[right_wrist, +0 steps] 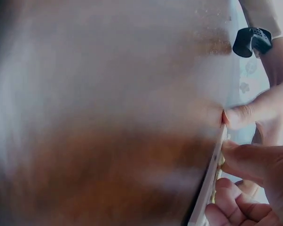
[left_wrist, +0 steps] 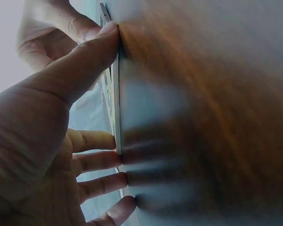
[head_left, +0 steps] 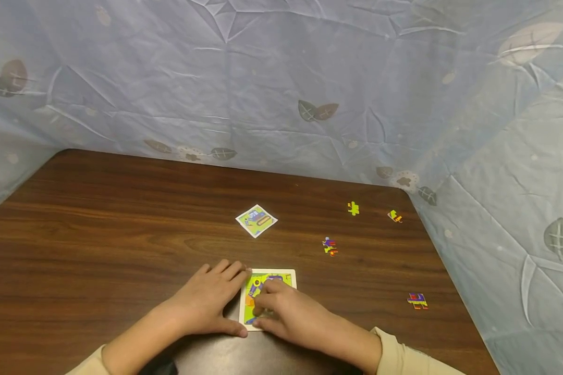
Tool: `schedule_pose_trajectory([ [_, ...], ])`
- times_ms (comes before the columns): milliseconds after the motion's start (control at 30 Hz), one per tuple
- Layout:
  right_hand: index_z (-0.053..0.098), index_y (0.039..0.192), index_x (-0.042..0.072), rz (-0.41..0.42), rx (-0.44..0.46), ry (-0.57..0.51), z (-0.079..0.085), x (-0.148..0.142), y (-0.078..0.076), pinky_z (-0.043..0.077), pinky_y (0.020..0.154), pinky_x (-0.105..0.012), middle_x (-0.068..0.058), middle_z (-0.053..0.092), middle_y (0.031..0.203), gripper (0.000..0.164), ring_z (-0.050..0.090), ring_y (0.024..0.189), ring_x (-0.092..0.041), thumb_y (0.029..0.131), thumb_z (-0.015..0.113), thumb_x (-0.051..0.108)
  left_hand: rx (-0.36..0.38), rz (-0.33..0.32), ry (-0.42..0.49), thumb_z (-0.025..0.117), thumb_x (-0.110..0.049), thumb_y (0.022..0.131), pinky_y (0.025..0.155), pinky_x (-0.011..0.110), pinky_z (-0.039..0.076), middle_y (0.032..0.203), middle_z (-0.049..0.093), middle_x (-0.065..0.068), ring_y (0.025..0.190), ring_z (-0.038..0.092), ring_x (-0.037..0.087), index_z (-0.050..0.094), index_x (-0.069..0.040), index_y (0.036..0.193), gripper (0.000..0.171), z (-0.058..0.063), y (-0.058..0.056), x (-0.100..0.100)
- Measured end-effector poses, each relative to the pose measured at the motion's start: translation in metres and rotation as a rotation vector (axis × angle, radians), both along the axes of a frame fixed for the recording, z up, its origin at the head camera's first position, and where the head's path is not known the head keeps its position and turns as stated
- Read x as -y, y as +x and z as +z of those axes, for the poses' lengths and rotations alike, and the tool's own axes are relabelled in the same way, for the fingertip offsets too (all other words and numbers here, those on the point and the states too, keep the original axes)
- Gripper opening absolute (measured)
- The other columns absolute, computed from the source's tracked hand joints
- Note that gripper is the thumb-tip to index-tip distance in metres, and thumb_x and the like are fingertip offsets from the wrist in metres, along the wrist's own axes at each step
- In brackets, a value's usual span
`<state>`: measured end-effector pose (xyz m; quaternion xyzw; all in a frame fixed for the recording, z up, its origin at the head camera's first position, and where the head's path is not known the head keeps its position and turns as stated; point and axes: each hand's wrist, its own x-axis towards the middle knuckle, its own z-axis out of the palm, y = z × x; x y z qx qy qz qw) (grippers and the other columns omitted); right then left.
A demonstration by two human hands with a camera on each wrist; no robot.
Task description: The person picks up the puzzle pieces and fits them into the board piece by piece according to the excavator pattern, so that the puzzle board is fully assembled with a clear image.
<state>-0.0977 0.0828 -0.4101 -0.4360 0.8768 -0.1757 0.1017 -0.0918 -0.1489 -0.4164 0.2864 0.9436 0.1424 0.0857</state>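
In the head view a square, white-bordered jigsaw puzzle [head_left: 291, 275] lies flat near the front of the table. My left hand [head_left: 204, 302] rests at its left side, fingers fairly straight against the edge. The left thumb [left_wrist: 101, 44] touches the board's near-left corner. Over the puzzle's middle is my right hand [head_left: 288, 312], fingers bent, with the thumb [right_wrist: 242, 155] down on the board's near part. Whether a piece is between those fingertips is hidden. Part of the green, purple and yellow picture shows around the hand.
A small picture card [head_left: 256, 221] of an excavator lies beyond the puzzle. Loose pieces are scattered to the right: a green piece [head_left: 353, 208], a green-and-orange piece [head_left: 395, 216], a purple-and-yellow cluster [head_left: 329, 246] and a purple piece [head_left: 418, 300]. A patterned curtain [head_left: 272, 78] encloses the table [head_left: 122, 224].
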Motion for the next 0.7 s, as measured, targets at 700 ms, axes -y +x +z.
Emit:
schedule_pose_trajectory([
  [700, 0.078, 0.112, 0.018, 0.095, 0.076, 0.053, 0.008, -0.012, -0.01, 0.049, 0.085, -0.008, 0.01, 0.064, 0.108, 0.017, 0.053, 0.097, 0.004, 0.104, 0.066, 0.028, 0.004, 0.002, 0.007, 0.08, -0.074, 0.073, 0.106, 0.068, 0.046, 0.15, 0.055, 0.009, 0.137, 0.051, 0.033, 0.05, -0.007, 0.152, 0.108, 0.0, 0.0, 0.0],
])
